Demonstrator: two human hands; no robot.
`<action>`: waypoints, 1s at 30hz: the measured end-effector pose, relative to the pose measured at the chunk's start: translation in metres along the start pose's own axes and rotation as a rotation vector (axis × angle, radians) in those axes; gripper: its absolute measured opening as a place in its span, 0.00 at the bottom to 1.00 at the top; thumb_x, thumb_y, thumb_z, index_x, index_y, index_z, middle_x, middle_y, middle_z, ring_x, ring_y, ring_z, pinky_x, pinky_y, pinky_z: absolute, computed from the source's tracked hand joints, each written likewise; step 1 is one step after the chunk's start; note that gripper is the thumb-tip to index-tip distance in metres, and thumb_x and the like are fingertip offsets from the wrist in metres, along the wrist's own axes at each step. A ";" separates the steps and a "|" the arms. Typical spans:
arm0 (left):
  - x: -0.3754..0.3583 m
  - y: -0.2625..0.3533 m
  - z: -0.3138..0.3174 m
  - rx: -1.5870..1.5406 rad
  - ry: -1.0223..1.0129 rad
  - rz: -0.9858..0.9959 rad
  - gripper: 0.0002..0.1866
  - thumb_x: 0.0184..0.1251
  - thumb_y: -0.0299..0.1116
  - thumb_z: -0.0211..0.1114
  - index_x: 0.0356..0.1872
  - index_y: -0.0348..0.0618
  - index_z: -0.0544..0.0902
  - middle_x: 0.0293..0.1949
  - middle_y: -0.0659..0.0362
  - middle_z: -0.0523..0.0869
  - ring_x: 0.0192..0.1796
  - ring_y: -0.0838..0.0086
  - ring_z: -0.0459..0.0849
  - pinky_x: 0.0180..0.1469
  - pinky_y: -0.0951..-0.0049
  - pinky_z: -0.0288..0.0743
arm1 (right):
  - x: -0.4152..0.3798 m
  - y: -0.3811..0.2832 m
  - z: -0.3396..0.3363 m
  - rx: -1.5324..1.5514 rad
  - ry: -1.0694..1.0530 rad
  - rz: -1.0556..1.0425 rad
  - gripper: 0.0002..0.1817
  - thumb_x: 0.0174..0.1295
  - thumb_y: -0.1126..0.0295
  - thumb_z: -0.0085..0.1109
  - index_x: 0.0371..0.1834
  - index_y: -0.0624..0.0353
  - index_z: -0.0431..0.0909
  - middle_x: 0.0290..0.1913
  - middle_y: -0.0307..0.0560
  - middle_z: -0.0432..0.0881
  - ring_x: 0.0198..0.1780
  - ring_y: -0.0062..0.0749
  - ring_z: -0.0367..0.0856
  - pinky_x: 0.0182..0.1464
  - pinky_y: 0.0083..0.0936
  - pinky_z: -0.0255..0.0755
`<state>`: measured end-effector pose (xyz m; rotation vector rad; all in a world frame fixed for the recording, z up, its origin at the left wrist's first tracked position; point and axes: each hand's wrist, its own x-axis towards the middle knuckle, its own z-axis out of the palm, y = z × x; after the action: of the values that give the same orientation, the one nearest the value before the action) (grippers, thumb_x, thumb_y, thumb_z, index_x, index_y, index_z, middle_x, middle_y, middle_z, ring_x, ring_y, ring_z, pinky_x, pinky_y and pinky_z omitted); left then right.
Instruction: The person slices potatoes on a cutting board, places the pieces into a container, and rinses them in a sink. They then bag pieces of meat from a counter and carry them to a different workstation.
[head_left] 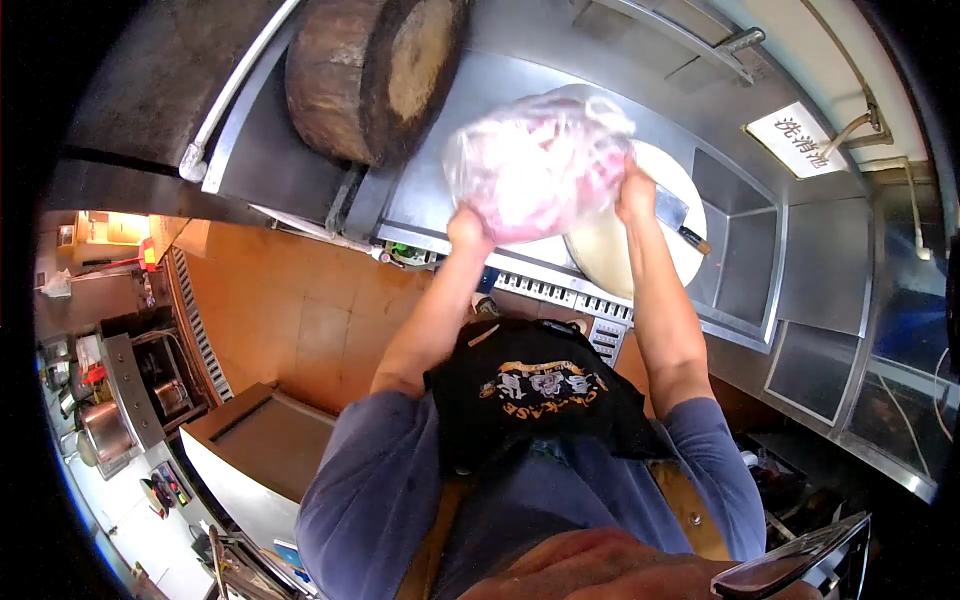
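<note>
A clear plastic bag of pink meat [540, 160] is held up in front of me between both hands. My left hand [468, 230] is closed on its lower left edge, and my right hand [635, 193] grips its right side. Partly behind the bag is a round white cutting board [608, 252] on the steel counter. A cleaver [671, 208] with a wooden handle lies on the board, just right of my right wrist. Glare on the plastic blurs the meat's shape, and the bag hides some of my fingers.
A thick wooden chopping block [345, 75] stands on its side at the counter's left. To the right is a steel sink [745, 250], under a white sign [795, 138]. A slotted drain grate [535, 286] runs along the floor. Behind on the left is a low cabinet [265, 440].
</note>
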<state>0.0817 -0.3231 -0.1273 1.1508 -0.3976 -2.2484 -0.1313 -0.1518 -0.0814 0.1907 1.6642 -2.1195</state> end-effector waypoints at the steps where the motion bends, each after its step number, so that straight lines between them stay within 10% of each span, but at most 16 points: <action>1: -0.004 0.016 0.009 -0.059 -0.100 -0.048 0.18 0.73 0.32 0.45 0.56 0.33 0.73 0.46 0.49 0.83 0.46 0.59 0.83 0.52 0.59 0.79 | 0.004 -0.019 0.015 0.120 -0.074 0.026 0.18 0.72 0.64 0.49 0.47 0.72 0.75 0.44 0.51 0.80 0.43 0.35 0.79 0.44 0.31 0.75; 5: -0.012 0.093 0.064 0.114 -0.363 -0.053 0.18 0.74 0.31 0.43 0.55 0.33 0.74 0.46 0.48 0.83 0.47 0.57 0.83 0.51 0.54 0.81 | 0.007 -0.126 0.083 0.175 -0.045 0.113 0.14 0.72 0.68 0.42 0.49 0.69 0.70 0.44 0.54 0.77 0.42 0.43 0.79 0.44 0.45 0.77; 8: -0.079 0.128 0.135 -0.040 -0.273 -0.027 0.12 0.73 0.33 0.49 0.44 0.36 0.78 0.32 0.56 0.81 0.28 0.70 0.80 0.27 0.69 0.77 | -0.012 -0.177 0.095 0.264 -0.136 -0.027 0.06 0.69 0.71 0.46 0.37 0.62 0.70 0.29 0.43 0.72 0.30 0.34 0.75 0.36 0.34 0.77; 9: -0.029 0.126 0.115 0.107 -0.452 0.050 0.18 0.77 0.35 0.42 0.55 0.32 0.74 0.47 0.46 0.81 0.48 0.60 0.83 0.51 0.55 0.81 | -0.011 -0.191 0.098 0.258 -0.105 -0.062 0.05 0.69 0.72 0.47 0.35 0.61 0.69 0.28 0.42 0.72 0.30 0.31 0.76 0.32 0.30 0.75; 12: 0.037 0.154 0.133 0.180 -0.609 -0.058 0.14 0.76 0.35 0.48 0.43 0.33 0.75 0.28 0.54 0.79 0.28 0.67 0.80 0.36 0.62 0.82 | 0.060 -0.202 0.084 0.084 -0.322 -0.237 0.11 0.68 0.64 0.53 0.40 0.63 0.77 0.30 0.39 0.77 0.30 0.25 0.76 0.33 0.28 0.73; 14: -0.032 0.158 0.184 0.143 -0.251 0.137 0.10 0.74 0.33 0.50 0.37 0.37 0.74 0.22 0.58 0.75 0.23 0.71 0.74 0.26 0.68 0.76 | 0.077 -0.205 0.095 0.133 -0.521 -0.269 0.08 0.62 0.67 0.51 0.29 0.56 0.76 0.24 0.45 0.76 0.27 0.38 0.76 0.34 0.39 0.73; 16: -0.023 0.195 0.182 0.182 -0.729 0.149 0.07 0.73 0.31 0.53 0.34 0.38 0.73 0.24 0.59 0.75 0.24 0.70 0.77 0.23 0.70 0.72 | -0.029 -0.258 0.151 0.144 -0.301 -0.517 0.11 0.67 0.66 0.47 0.27 0.55 0.74 0.24 0.41 0.72 0.25 0.32 0.70 0.29 0.34 0.70; 18: -0.046 0.210 0.200 0.209 -0.604 0.292 0.06 0.71 0.29 0.55 0.34 0.38 0.74 0.24 0.60 0.76 0.26 0.68 0.79 0.25 0.69 0.74 | -0.042 -0.290 0.163 0.201 -0.547 -0.452 0.10 0.67 0.67 0.47 0.29 0.56 0.75 0.24 0.41 0.74 0.26 0.30 0.72 0.26 0.30 0.68; 21: -0.049 0.232 0.230 0.116 -1.550 0.230 0.15 0.75 0.41 0.52 0.43 0.40 0.81 0.35 0.54 0.85 0.34 0.69 0.83 0.34 0.69 0.78 | -0.058 -0.317 0.157 -0.109 -0.531 -0.639 0.12 0.68 0.65 0.48 0.29 0.56 0.75 0.24 0.40 0.75 0.27 0.29 0.73 0.27 0.31 0.68; 23: -0.078 0.204 0.228 0.775 -0.596 0.731 0.18 0.73 0.40 0.57 0.20 0.46 0.76 0.17 0.65 0.74 0.18 0.79 0.70 0.21 0.76 0.63 | -0.060 -0.305 0.134 -0.870 -0.277 -0.842 0.13 0.68 0.64 0.50 0.27 0.57 0.75 0.24 0.37 0.77 0.29 0.24 0.75 0.28 0.29 0.68; 24: -0.060 0.197 0.207 1.105 -0.410 1.031 0.15 0.61 0.42 0.67 0.33 0.37 0.83 0.29 0.51 0.86 0.29 0.67 0.85 0.33 0.65 0.79 | -0.063 -0.281 0.127 -0.687 -0.277 -0.836 0.11 0.67 0.66 0.49 0.30 0.60 0.77 0.27 0.46 0.81 0.31 0.36 0.80 0.32 0.32 0.71; 27: -0.005 0.144 0.153 1.469 -0.337 1.132 0.26 0.51 0.48 0.72 0.45 0.38 0.81 0.45 0.41 0.83 0.48 0.51 0.83 0.49 0.60 0.78 | -0.009 -0.201 0.072 -0.906 -0.308 -0.871 0.16 0.64 0.56 0.61 0.44 0.58 0.80 0.33 0.36 0.82 0.34 0.20 0.74 0.37 0.22 0.71; 30: -0.010 0.076 0.112 1.858 -0.261 1.018 0.37 0.46 0.52 0.74 0.57 0.42 0.77 0.57 0.42 0.76 0.63 0.50 0.71 0.64 0.52 0.65 | 0.018 -0.097 0.037 -0.948 -0.439 -0.673 0.17 0.59 0.63 0.65 0.48 0.60 0.78 0.43 0.46 0.82 0.43 0.33 0.79 0.47 0.29 0.73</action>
<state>0.0224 -0.3768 -0.0174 0.7927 -2.6619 -0.6297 -0.1823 -0.1735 0.0082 -1.1527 2.3950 -1.3044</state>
